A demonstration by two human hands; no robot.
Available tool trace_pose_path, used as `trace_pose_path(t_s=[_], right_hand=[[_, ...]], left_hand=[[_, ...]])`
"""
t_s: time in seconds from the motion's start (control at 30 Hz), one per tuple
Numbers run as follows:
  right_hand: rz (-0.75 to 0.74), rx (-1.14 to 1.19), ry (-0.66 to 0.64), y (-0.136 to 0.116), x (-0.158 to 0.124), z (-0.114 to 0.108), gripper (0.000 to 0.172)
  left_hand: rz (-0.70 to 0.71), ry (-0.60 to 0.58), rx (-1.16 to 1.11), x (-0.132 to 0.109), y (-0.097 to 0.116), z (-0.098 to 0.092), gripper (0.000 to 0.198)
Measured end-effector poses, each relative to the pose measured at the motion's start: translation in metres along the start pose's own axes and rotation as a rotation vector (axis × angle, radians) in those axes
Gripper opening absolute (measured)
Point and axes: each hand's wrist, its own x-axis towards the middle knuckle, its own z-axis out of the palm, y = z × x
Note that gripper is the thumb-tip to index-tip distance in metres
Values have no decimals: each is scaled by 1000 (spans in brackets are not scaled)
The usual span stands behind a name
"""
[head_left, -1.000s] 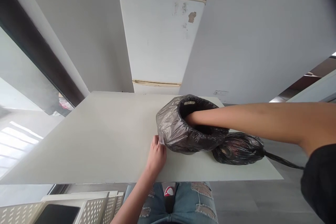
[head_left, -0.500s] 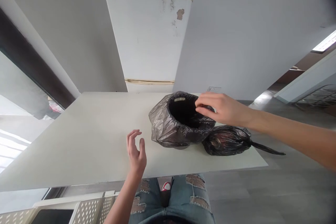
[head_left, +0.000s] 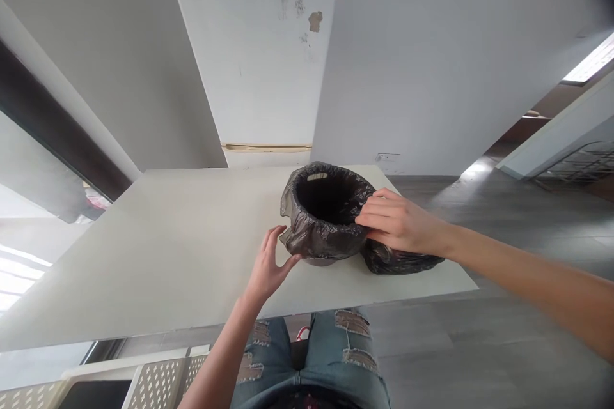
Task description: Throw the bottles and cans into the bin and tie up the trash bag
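Observation:
A black garbage bag (head_left: 330,244) lines a round bin on the white table, its edge folded down over the rim. A strip of the bin's own wall (head_left: 320,262) shows below the plastic. My right hand (head_left: 391,220) has its fingers curled over the right side of the rim, closed on the bag's edge. On the left, my left hand (head_left: 273,262) is open, thumb and fingers apart, its tips at the loose plastic. A second, filled black bag (head_left: 400,261) lies right of the bin, partly hidden under my right hand and forearm.
The white table (head_left: 192,249) has its front edge close to my legs. Behind it stands a white fridge (head_left: 254,64) by the grey wall. Plastic baskets (head_left: 156,383) are at the lower left, and a wire rack (head_left: 575,166) stands far right.
My left hand has moved right and up to the bag's side. My right hand has come down from above the opening onto the rim. The plastic now hangs closer around the bin.

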Motion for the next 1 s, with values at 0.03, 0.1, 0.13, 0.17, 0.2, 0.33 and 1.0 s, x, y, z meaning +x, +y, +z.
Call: trace_pose_path(t_s=[0.03, 0.1, 0.13, 0.17, 0.2, 0.33, 1.0], right_hand=[[7, 1, 3, 0, 0, 1, 16], [19, 3, 18, 1, -1, 2, 15], [25, 4, 28, 3, -1, 2, 14], [36, 4, 39, 6, -1, 3, 12], [51, 6, 50, 10, -1, 4, 11], [161, 5, 81, 36, 0, 9, 13], [740, -222, -38, 167, -81, 21, 31]], left_hand=[[-16, 18, 2, -4, -6, -3, 60], [-58, 32, 24, -12, -19, -7, 58], [-77, 27, 43, -15, -25, -9, 53], [-93, 16, 63, -17, -30, -10, 46], [-103, 4, 82, -19, -34, -11, 38], [-93, -26, 175, -19, -39, -7, 23], [-59, -37, 253, -19, -44, -3, 22]])
